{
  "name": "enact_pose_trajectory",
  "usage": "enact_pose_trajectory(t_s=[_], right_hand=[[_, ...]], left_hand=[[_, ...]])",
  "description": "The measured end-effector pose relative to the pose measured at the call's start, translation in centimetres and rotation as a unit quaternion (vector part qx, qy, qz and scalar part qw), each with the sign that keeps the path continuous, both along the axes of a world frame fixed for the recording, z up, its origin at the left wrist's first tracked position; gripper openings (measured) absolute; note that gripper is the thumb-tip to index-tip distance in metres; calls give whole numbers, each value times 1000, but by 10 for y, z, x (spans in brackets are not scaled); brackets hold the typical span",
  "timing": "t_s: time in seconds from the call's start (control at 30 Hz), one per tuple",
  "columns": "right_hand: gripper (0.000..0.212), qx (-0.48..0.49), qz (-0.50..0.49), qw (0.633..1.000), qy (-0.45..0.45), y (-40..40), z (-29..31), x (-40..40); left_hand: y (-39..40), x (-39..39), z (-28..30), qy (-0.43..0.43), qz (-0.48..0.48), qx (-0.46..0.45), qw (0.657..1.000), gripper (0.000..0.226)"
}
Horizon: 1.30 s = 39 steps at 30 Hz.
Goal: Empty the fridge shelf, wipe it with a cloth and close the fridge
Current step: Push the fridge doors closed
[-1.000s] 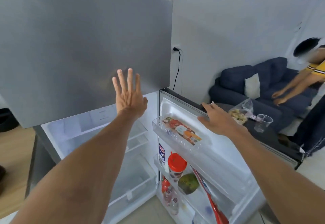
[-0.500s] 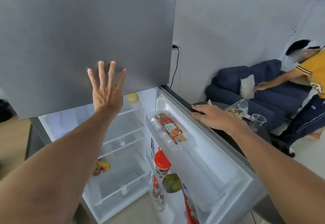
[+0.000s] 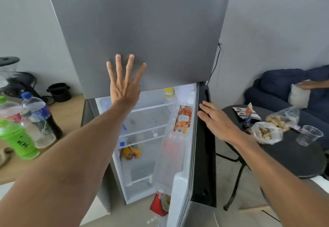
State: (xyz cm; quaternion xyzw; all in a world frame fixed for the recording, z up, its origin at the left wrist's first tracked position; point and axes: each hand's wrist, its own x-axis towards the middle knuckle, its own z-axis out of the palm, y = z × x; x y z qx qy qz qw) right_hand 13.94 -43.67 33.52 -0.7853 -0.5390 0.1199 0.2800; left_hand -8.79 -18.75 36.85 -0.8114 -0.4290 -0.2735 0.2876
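Observation:
My left hand (image 3: 124, 84) is spread flat, fingers apart, against the grey freezer door (image 3: 142, 30). My right hand (image 3: 217, 121) lies open on the outer edge of the lower fridge door (image 3: 203, 155), which stands partly open. Inside, the glass shelves (image 3: 151, 105) are mostly bare; a yellow-lidded jar (image 3: 169, 92) stands at the top back, and a yellow and red packet (image 3: 130, 152) lies lower down. The door rack holds an orange carton (image 3: 183, 120) and a red-capped item (image 3: 158, 203) at the bottom.
Left of the fridge, a wooden counter (image 3: 67, 112) carries a green bottle (image 3: 17, 137), clear bottles (image 3: 35, 116), a dark bottle, a blender and a black pot (image 3: 58, 91). On the right are a round black table (image 3: 293, 153) with snack bags and a plastic cup (image 3: 309, 135), and a blue sofa (image 3: 284, 84).
The lower door has swung a good way toward shut under my right hand. My view has turned left, bringing the counter with the bottles into sight. My left hand stays flat on the freezer door.

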Motion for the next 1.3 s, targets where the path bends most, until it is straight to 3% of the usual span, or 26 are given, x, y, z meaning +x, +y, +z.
enact_pose_trajectory(t_s=[0.17,0.3,0.63,1.07,1.2,1.3], right_hand=[[53,83,34,996,-8,17,-16,-32],[60,101,48,991,-66,37,-27,-49],[76,28,75,972,-220,122,-36,-67],[91,-76,87,964,-239,189,-45,-75],[95,-71,87,963,-243,185,-49,-74],[98,-77,80,963,-246,188,-50,-78]], left_hand=[[7,-25,2,-14,-6,6,1000,91],[13,-47,5,-23,-11,11,1000,85],[27,-78,24,22,-21,53,998,83],[36,-82,2,5,-26,61,998,76],[22,-77,-35,-69,14,-12,997,73],[6,-79,-86,-76,33,-95,992,77]])
